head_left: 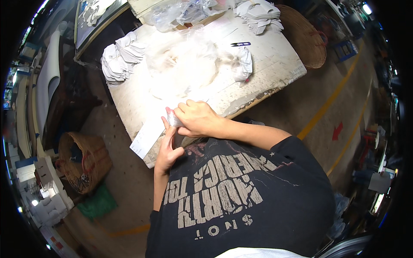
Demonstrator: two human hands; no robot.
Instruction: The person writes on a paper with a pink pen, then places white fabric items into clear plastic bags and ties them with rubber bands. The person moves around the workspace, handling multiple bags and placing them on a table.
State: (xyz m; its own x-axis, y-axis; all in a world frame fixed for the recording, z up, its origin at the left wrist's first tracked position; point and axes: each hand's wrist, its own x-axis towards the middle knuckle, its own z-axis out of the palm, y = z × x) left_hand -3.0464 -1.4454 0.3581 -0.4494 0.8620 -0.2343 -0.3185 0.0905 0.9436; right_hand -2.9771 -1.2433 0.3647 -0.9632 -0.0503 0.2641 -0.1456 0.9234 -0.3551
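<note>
At the near edge of the worktable (284,71), a small silvery-white piece (173,119) sits between my two hands; its kind is unclear. My right hand (198,117) is closed on it from the right, fingers curled over its top. My left hand (168,149) grips it from below with the fingertips, the thumb standing apart. A white paper strip (148,139) lies left of my left hand. Beyond the hands spreads a glaring, overexposed heap of clear plastic and whitish material (180,64). Dark blue thread snips (241,44) and a plastic-wrapped white bundle (243,64) lie to its right.
Stacks of white cut pieces (122,58) sit at the table's left edge, with another stack (259,16) at the far right. Crumpled clear bags (183,13) lie at the back. Wicker baskets stand left (84,161) and far right (303,38) on the floor.
</note>
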